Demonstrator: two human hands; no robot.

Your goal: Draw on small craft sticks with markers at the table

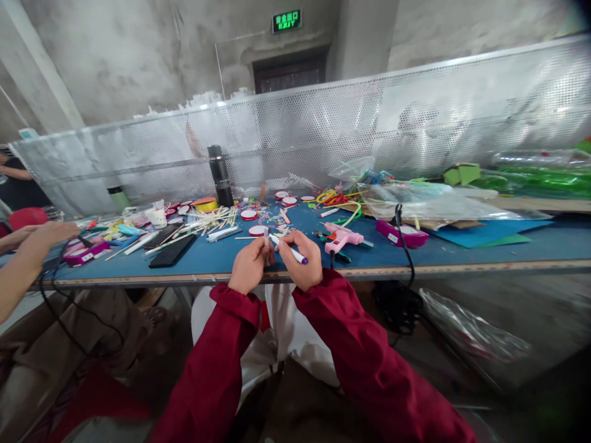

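Note:
My right hand (305, 258) is closed around a white marker (295, 253) with a purple end, its tip directed left toward my other hand. My left hand (250, 263) pinches a small, pale, upright strip (266, 236) that looks like a piece of wooden craft stick. Both hands are close together above the table's front edge. Just behind them lies a round white disc with a red rim (258, 231). To the right of my right hand rests a pink glue gun (342, 237), with dark-handled pliers (341, 256) partly under it.
A black bottle (220, 175) stands at the back near craft sticks (215, 220) and a black phone (173, 251). Plastic bags (434, 200), blue sheets (484, 231) and a purple tape holder (402, 234) lie right. A co-worker's hands (41, 237) are at the left.

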